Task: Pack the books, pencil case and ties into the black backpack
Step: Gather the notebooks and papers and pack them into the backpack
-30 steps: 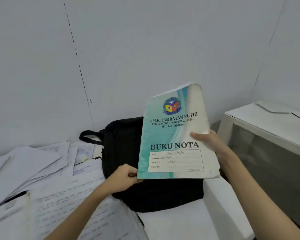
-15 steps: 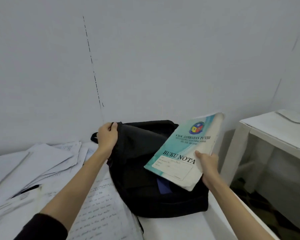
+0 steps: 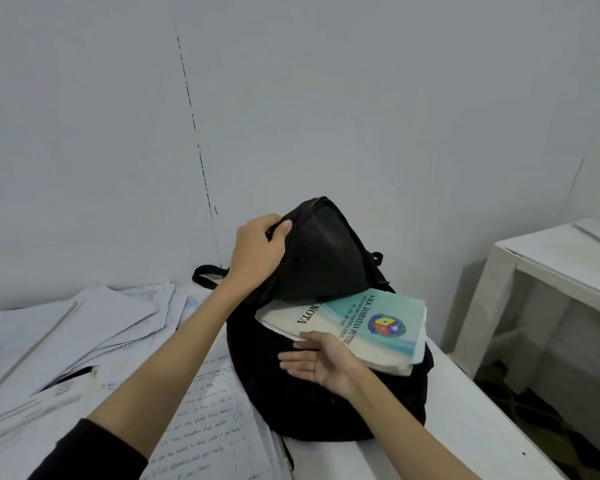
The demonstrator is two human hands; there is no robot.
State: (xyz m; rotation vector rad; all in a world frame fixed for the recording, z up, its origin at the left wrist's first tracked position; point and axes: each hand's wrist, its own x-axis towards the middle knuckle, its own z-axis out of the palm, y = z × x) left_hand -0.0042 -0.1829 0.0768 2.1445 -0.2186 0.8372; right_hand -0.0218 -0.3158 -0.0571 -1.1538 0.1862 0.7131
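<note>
My left hand (image 3: 257, 252) is gripping the backpack (image 3: 326, 341) flap, lifting it; my right hand (image 3: 321, 362), fingers straight, is touching the notebook (image 3: 371, 323) lying half inside the backpack on the table (image 3: 465, 410).

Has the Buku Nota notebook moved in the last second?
Yes. The notebook has come down from upright above the black backpack and now lies partly inside its opening, under the flap that the left hand holds up.
</note>
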